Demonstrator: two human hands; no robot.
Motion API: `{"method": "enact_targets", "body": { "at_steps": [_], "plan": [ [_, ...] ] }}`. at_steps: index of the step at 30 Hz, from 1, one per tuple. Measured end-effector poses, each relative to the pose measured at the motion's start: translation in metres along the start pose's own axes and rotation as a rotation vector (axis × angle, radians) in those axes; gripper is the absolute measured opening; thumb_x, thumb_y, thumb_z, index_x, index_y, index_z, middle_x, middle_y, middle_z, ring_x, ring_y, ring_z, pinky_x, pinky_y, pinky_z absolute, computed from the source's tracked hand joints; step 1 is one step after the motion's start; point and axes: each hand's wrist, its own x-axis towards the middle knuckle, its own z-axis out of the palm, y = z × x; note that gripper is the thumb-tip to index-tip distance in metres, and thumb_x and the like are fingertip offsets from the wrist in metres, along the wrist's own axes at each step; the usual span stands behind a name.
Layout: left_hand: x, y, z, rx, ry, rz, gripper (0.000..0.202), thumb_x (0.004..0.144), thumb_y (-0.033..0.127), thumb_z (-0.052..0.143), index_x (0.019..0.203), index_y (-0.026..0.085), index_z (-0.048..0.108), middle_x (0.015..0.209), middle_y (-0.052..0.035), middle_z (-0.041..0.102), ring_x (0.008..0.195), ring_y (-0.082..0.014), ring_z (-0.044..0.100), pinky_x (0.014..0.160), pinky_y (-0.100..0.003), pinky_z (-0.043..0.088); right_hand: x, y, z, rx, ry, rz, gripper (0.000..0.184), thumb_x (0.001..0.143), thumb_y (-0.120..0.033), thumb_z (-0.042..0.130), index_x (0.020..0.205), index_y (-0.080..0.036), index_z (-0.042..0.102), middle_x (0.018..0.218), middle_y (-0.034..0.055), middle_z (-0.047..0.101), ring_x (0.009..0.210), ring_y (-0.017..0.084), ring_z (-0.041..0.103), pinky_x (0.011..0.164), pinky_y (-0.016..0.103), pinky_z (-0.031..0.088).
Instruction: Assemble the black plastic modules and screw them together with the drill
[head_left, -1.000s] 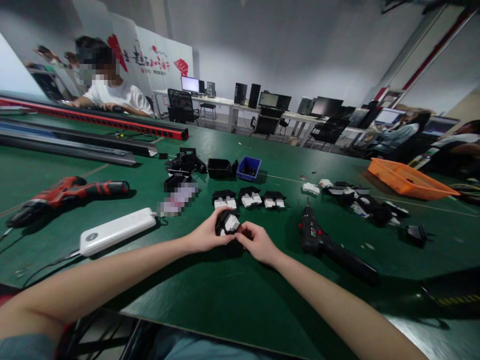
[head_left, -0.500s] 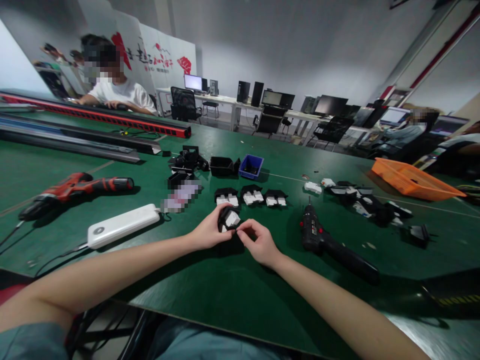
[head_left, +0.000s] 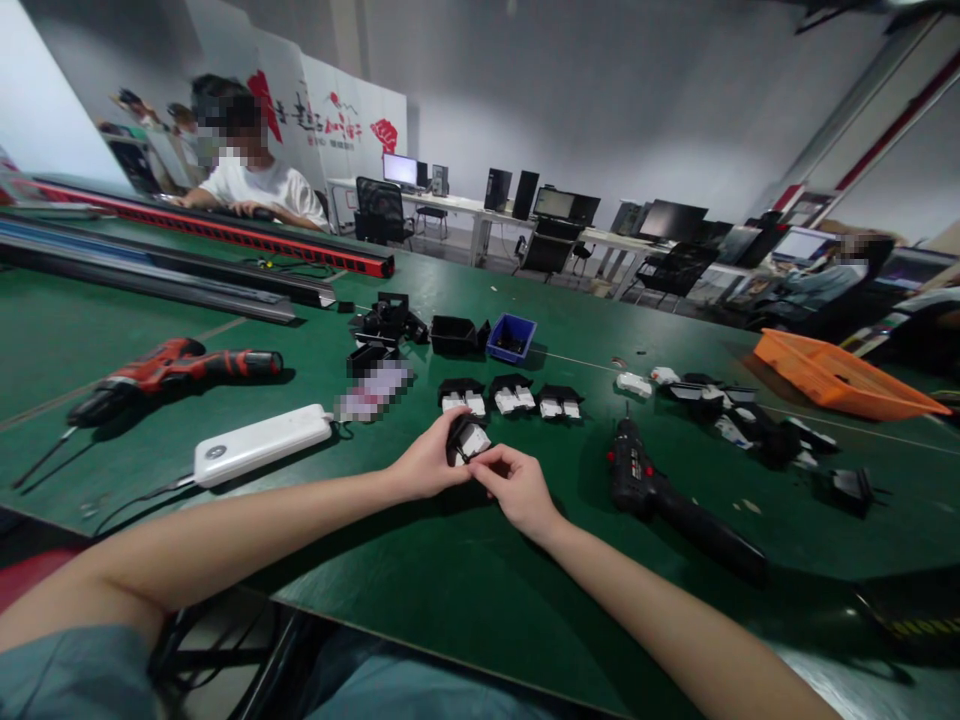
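My left hand is closed around a small black plastic housing with white blocks in it, held just over the green table. At the housing's lower right edge, the thumb and forefinger of my right hand are pinched together. Whatever lies between those fingertips is too small to make out. Just beyond my hands stand three similar black-and-white housings in a row. A black cordless screwdriver lies to the right of my right hand.
A red-black power drill, a white power bank and a blurred phone lie on the left. Behind are a blue bin and black bin. Loose parts and an orange basket sit right. A person sits across.
The view has shifted slightly, so everything appears a little farther right. My right fingertips have come in closer against the housing, which my left hand still holds.
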Motion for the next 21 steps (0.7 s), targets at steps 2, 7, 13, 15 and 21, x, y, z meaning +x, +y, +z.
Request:
{"method": "enact_targets", "body": {
  "at_steps": [2, 7, 13, 15, 21],
  "plan": [
    [0.0, -0.001, 0.0, 0.008, 0.003, 0.002, 0.082, 0.07, 0.028, 0.074, 0.14, 0.017, 0.033, 0.135, -0.015, 0.05, 0.123, -0.0302, 0.051, 0.105, -0.045, 0.041, 0.0, 0.0, 0.001, 0.012, 0.001, 0.011, 0.022, 0.076, -0.04, 0.072, 0.08, -0.02, 0.067, 0.068, -0.0006, 0.061, 0.054, 0.013, 0.05, 0.051, 0.027, 0.041],
    [-0.002, 0.003, 0.0, 0.066, 0.004, 0.01, 0.079, 0.072, 0.03, 0.072, 0.14, 0.018, 0.033, 0.137, -0.015, 0.047, 0.123, -0.0296, 0.051, 0.104, -0.044, 0.041, 0.002, 0.006, 0.006, -0.054, 0.066, 0.003, 0.024, 0.077, -0.041, 0.072, 0.075, -0.019, 0.062, 0.067, -0.0009, 0.06, 0.059, 0.014, 0.05, 0.057, 0.028, 0.042],
    [0.0, 0.013, -0.002, -0.013, -0.029, -0.015, 0.069, 0.073, 0.024, 0.069, 0.134, 0.02, 0.037, 0.124, -0.0103, 0.055, 0.111, -0.026, 0.056, 0.1, -0.042, 0.044, -0.001, -0.02, -0.016, -0.279, -0.008, -0.12, 0.027, 0.085, -0.044, 0.062, 0.073, -0.02, 0.059, 0.068, -0.0004, 0.058, 0.061, 0.015, 0.052, 0.058, 0.028, 0.041],
    [0.002, 0.015, -0.004, -0.052, -0.031, -0.052, 0.065, 0.074, 0.025, 0.069, 0.131, 0.021, 0.038, 0.118, -0.0078, 0.056, 0.106, -0.0241, 0.057, 0.097, -0.04, 0.045, -0.008, -0.042, -0.046, -0.555, -0.05, -0.233, 0.024, 0.09, -0.041, 0.055, 0.081, -0.021, 0.064, 0.079, 0.0031, 0.063, 0.071, 0.018, 0.057, 0.065, 0.031, 0.044],
    [0.009, 0.009, -0.009, -0.282, -0.009, -0.302, 0.054, 0.079, 0.035, 0.064, 0.124, 0.022, 0.038, 0.087, 0.0016, 0.052, 0.056, -0.0091, 0.052, 0.048, -0.024, 0.046, -0.057, -0.058, -0.178, -1.244, 0.009, -0.06, 0.082, 0.073, -0.045, 0.069, 0.145, -0.021, 0.037, 0.143, 0.0168, 0.045, 0.125, 0.037, 0.047, 0.099, 0.049, 0.041]
  ]
}}
